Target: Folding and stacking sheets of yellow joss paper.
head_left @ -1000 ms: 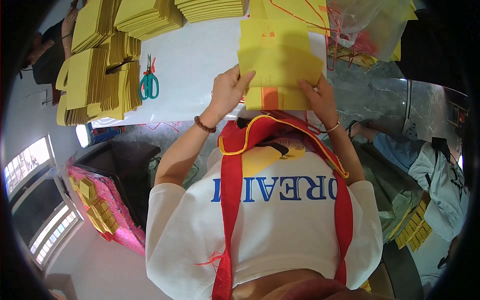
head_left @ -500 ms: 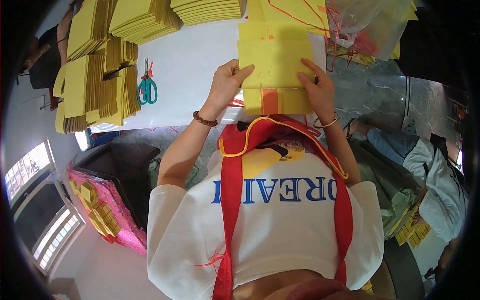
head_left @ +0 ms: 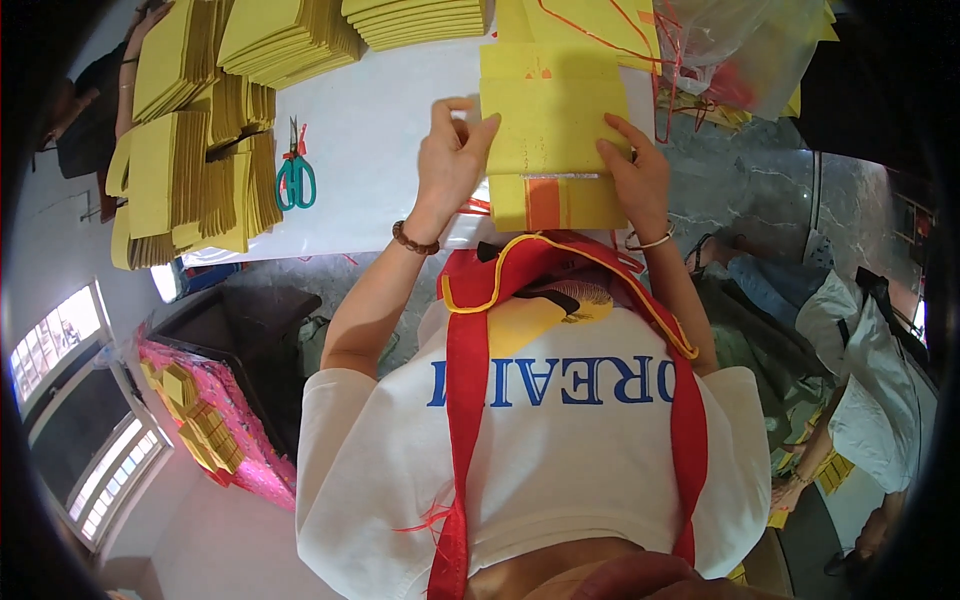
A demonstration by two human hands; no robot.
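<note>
The worktop (head_left: 375, 150), white on its top, is carrying almost all things before the person, who is wearing a white shirt (head_left: 580, 440) and a red apron (head_left: 465, 400) with yellow edging. On the left part, many stacks of folded yellow paper (head_left: 165, 165) are standing close together, and one more stack (head_left: 415, 22) is lying at the far edge. At the far right, a clear plastic bag (head_left: 750, 50) is hanging over the corner.

The yellow paper (head_left: 555, 125) at the hands is lying near the right end of the worktop, just before the apron, and it is showing an orange patch on its near strip. The left hand (head_left: 452, 160) is staying partly open: a gap is showing between thumb and forefinger, and the thumb tip is touching the paper's left edge. The right hand (head_left: 638, 175) is resting its thumb and forefinger, spread apart, upon the right edge; I cannot tell if its other fingers are gripping underneath.

Green-handled scissors (head_left: 296, 182) are lying beside the left stacks. A brown bead bracelet (head_left: 414, 240) is circling the left wrist.
</note>
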